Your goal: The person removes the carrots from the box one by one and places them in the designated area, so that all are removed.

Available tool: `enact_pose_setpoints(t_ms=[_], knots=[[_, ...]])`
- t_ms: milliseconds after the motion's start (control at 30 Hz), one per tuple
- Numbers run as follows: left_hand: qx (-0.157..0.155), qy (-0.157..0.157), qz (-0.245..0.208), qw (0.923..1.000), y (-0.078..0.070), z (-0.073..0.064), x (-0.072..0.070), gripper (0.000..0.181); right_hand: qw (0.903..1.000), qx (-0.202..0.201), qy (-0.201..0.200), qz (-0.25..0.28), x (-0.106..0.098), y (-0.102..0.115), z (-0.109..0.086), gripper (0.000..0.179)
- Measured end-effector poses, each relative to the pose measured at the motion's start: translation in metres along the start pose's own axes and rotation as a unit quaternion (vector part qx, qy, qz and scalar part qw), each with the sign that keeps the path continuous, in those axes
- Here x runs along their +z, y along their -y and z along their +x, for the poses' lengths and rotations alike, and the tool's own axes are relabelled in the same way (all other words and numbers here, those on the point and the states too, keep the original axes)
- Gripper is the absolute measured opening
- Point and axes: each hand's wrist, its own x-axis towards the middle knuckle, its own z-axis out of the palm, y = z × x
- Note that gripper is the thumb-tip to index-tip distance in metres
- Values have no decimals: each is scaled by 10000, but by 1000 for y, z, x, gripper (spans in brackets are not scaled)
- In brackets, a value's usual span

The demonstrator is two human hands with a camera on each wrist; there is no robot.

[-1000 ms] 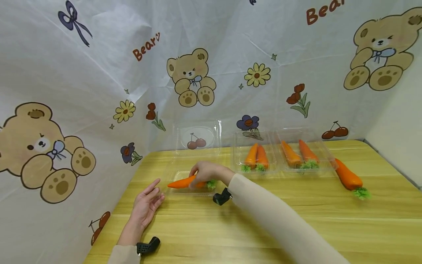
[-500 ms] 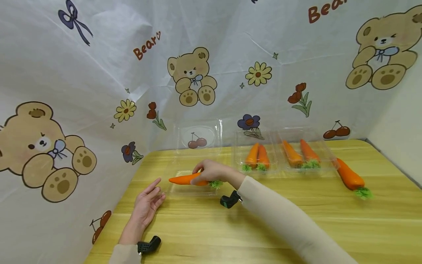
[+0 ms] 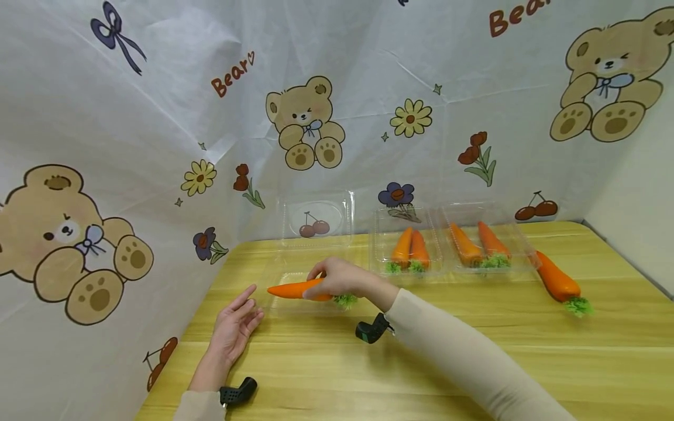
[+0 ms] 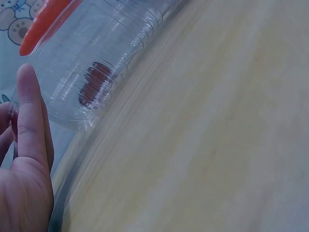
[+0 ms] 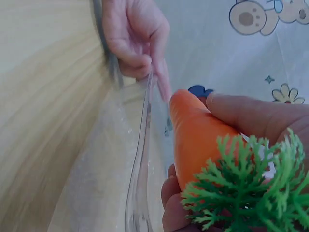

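My right hand [image 3: 337, 279] grips an orange carrot [image 3: 288, 290] with a green leafy top. Its tip points left, over the base of an open clear plastic clamshell box [image 3: 282, 307]. In the right wrist view the thumb lies along one side of the carrot [image 5: 195, 137] and fingers curl under the other. My left hand [image 3: 236, 327] is at the box's left end, fingers loosely extended. In the left wrist view its fingers [image 4: 30, 111] are against or very near the box rim; contact is hard to tell. The box's lid [image 3: 316, 219] stands raised at the back.
Two clear boxes stand at the back right, one with two carrots [image 3: 411, 248], the other with two carrots [image 3: 479, 245]. A loose carrot [image 3: 558, 280] lies at the far right of the wooden table [image 3: 326, 362]. A bear-print sheet [image 3: 358, 105] hangs behind.
My right hand has shifted slightly right and lifted the carrot a little within the box area; its tip now sits slightly higher. The left hand has stayed almost still.
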Motion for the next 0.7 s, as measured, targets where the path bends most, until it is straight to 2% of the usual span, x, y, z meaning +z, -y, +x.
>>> enact_pose_setpoints(t_ms=[133,300,400,700], knots=[[3,42,-22,10000,-1,1,1,59,10000,-7,-83,-37,0,4,-7,36],[-2,53,-117,9999,-1,1,1,41,9998,-108,-175,-65,-2,6,-17,33],[-27,43,-92,9999,-1,0,1,36,9997,-126,-207,-31,-2,6,-24,31],[-75,-69,26,9999,-1,-2,0,50,9991,-268,-330,-8,-3,2,-42,28]])
